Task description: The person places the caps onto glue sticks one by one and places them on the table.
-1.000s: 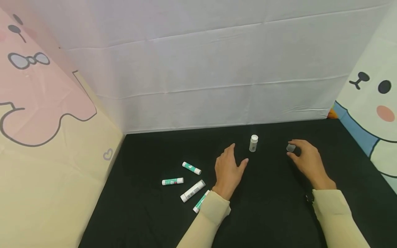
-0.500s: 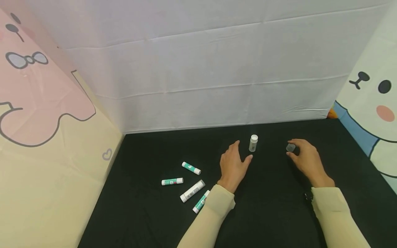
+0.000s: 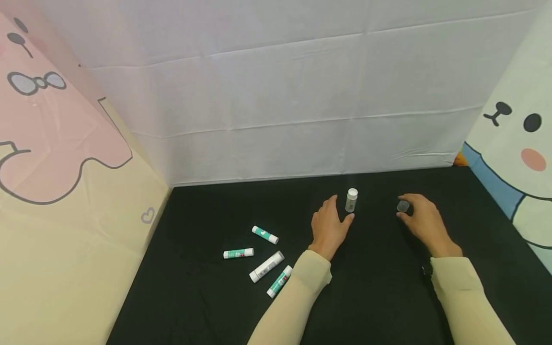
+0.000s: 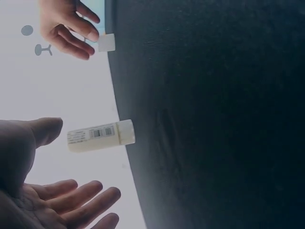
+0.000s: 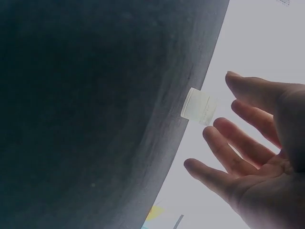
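Note:
A glue stick (image 3: 351,200) with a barcode label stands upright on the black table. My left hand (image 3: 329,227) is beside it, thumb and fingers spread apart; in the left wrist view a gap separates them from the glue stick (image 4: 97,136). Farther right, a small translucent cap (image 3: 403,206) stands on the tabletop. Thumb and index finger of my right hand (image 3: 424,221) lie on either side of this cap. From the right wrist, the fingers look relaxed and apart from the cap (image 5: 199,107), holding nothing.
Left of my left forearm lie several capped glue sticks: a green one (image 3: 265,235) farthest back, another green one (image 3: 238,253), a larger white one (image 3: 266,267), and a green one (image 3: 279,281) by the sleeve. A white cloth (image 3: 258,110) hangs behind the table.
My left hand has moved right and slightly away from me, closer to the standing glue stick. The right hand has stayed nearly still around the cap. The glue sticks have not moved.

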The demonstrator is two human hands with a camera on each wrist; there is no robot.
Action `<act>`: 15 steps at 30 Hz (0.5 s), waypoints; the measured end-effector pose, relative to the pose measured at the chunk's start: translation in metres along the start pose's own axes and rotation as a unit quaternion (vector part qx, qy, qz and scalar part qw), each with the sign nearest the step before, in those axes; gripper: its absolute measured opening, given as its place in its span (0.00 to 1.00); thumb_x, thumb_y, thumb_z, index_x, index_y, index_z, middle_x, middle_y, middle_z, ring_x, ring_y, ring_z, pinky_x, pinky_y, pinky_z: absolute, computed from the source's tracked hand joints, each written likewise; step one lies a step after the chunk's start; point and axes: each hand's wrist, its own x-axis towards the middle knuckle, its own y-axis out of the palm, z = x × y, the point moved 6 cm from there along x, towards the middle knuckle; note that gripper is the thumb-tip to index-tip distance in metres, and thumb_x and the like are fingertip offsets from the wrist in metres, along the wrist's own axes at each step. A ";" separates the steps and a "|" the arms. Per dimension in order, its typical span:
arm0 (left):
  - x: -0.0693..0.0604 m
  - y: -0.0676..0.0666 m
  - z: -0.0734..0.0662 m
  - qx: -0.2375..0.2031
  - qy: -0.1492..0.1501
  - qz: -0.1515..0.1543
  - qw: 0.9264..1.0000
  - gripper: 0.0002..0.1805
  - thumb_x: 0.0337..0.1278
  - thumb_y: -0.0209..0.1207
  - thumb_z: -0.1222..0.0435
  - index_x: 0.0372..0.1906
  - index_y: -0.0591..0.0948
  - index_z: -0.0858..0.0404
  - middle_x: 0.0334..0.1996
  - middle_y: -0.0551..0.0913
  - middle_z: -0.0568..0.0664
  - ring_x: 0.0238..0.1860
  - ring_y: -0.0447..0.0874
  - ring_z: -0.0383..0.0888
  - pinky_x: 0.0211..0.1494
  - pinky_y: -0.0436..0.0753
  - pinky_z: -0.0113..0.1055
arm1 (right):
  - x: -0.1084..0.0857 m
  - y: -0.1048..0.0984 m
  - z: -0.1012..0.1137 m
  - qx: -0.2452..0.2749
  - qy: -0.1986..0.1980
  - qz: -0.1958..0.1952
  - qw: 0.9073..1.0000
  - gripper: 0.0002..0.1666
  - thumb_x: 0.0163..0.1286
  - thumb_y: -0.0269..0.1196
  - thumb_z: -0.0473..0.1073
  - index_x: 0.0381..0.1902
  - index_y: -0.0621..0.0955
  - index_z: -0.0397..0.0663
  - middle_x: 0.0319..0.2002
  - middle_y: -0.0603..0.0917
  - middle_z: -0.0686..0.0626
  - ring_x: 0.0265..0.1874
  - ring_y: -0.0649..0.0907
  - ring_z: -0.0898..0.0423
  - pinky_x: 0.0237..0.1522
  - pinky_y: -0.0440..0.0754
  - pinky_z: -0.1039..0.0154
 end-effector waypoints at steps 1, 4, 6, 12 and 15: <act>0.001 0.001 0.000 0.000 0.000 0.002 1.000 0.36 0.68 0.70 0.51 0.75 0.74 0.59 0.68 0.81 0.52 0.67 0.81 0.49 0.69 0.78 0.48 | 0.000 0.000 0.000 -0.001 0.000 0.003 1.000 0.29 0.65 0.71 0.27 0.62 0.77 0.23 0.63 0.73 0.19 0.62 0.72 0.20 0.62 0.69 0.23; 0.004 0.005 -0.001 -0.003 -0.002 0.006 1.000 0.35 0.69 0.70 0.52 0.75 0.74 0.60 0.68 0.81 0.53 0.67 0.81 0.49 0.69 0.78 0.48 | 0.002 0.000 0.000 -0.005 0.001 0.011 1.000 0.29 0.65 0.71 0.28 0.63 0.76 0.22 0.63 0.73 0.19 0.62 0.72 0.20 0.62 0.69 0.23; 0.007 0.008 -0.002 -0.003 -0.003 0.008 1.000 0.35 0.69 0.69 0.52 0.75 0.74 0.59 0.68 0.81 0.53 0.67 0.81 0.49 0.69 0.78 0.48 | 0.003 0.000 0.000 -0.008 0.003 0.016 1.000 0.29 0.66 0.71 0.28 0.63 0.76 0.22 0.63 0.73 0.19 0.62 0.72 0.20 0.62 0.70 0.23; 0.013 0.016 -0.002 -0.001 -0.005 0.013 1.000 0.35 0.69 0.69 0.52 0.74 0.74 0.60 0.66 0.82 0.52 0.65 0.82 0.48 0.68 0.79 0.47 | 0.004 0.001 -0.001 -0.008 0.011 0.034 0.999 0.29 0.68 0.69 0.28 0.64 0.75 0.22 0.64 0.72 0.19 0.62 0.73 0.20 0.63 0.70 0.24; 0.016 0.019 -0.003 -0.002 -0.007 0.015 1.000 0.34 0.69 0.70 0.52 0.74 0.74 0.60 0.66 0.83 0.52 0.64 0.83 0.49 0.68 0.79 0.47 | 0.005 0.001 -0.001 -0.007 0.013 0.039 0.999 0.29 0.68 0.69 0.28 0.64 0.75 0.22 0.64 0.72 0.19 0.62 0.73 0.20 0.63 0.70 0.24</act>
